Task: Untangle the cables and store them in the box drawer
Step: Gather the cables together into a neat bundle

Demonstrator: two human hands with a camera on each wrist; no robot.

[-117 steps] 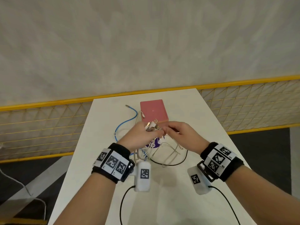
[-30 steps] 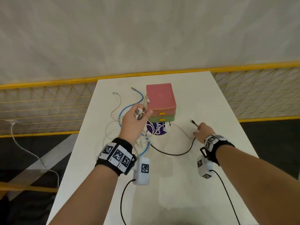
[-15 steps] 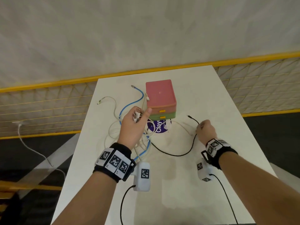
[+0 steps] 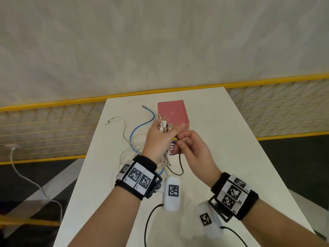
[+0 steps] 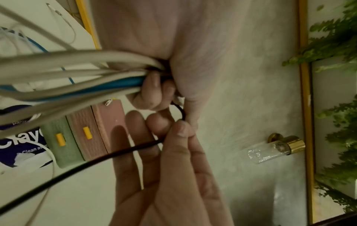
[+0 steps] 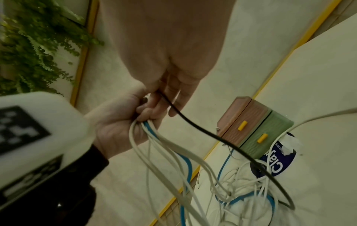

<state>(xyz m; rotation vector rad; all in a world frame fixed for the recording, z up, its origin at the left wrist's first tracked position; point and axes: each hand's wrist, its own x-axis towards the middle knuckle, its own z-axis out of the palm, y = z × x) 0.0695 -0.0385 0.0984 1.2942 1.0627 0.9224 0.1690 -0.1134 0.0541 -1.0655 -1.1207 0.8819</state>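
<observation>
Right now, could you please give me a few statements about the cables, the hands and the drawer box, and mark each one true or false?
1. The left hand grips a bundle of white cables with a blue cable among them. True.
2. The right hand holds the blue cable. False: it pinches the black cable beside the left hand.
3. Both drawers of the drawer box are pulled open. False: the pink and the green drawer are both closed.
4. The drawer handles are yellow. True.
5. All cable ends are gathered in the left hand. False: one white cable end and one blue cable end lie on the white table.
</observation>
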